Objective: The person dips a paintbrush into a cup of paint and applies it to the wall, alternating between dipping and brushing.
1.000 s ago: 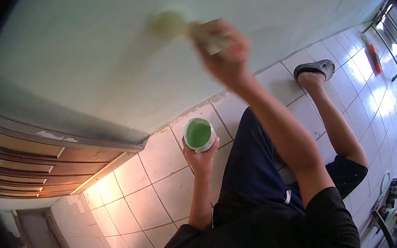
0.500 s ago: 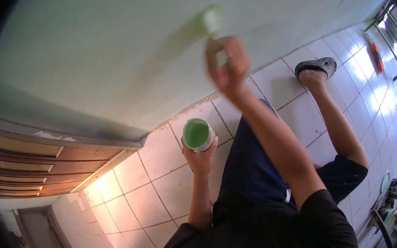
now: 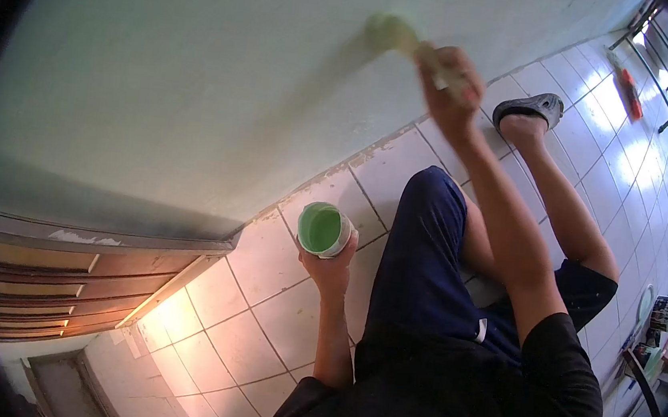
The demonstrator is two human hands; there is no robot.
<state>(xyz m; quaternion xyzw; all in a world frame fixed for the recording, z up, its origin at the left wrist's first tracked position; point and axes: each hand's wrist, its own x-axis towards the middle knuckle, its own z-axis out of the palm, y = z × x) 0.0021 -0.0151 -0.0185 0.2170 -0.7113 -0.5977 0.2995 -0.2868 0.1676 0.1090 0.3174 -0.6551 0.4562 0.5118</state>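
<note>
My left hand (image 3: 330, 268) is wrapped round a small tub of green paint (image 3: 324, 230), its open top facing me above the floor tiles. In my right hand (image 3: 451, 91) is the handle of a paintbrush (image 3: 399, 36), closed in the fingers. The bristle end is blurred and lies against or very near the pale green wall (image 3: 202, 75); I cannot tell whether it touches. A shadow of the hand and brush falls across the wall to the left.
White floor tiles (image 3: 273, 255) meet the wall along a chipped edge. A wooden door (image 3: 70, 272) stands at lower left. My foot in a grey clog (image 3: 530, 108) is near the wall. A metal rack (image 3: 661, 63) stands far right, with assorted items (image 3: 664, 333) lower right.
My right hand has moved to the right along the wall with the paintbrush, which now tilts more sideways. The paint tub has shifted slightly left and down in my left hand.
</note>
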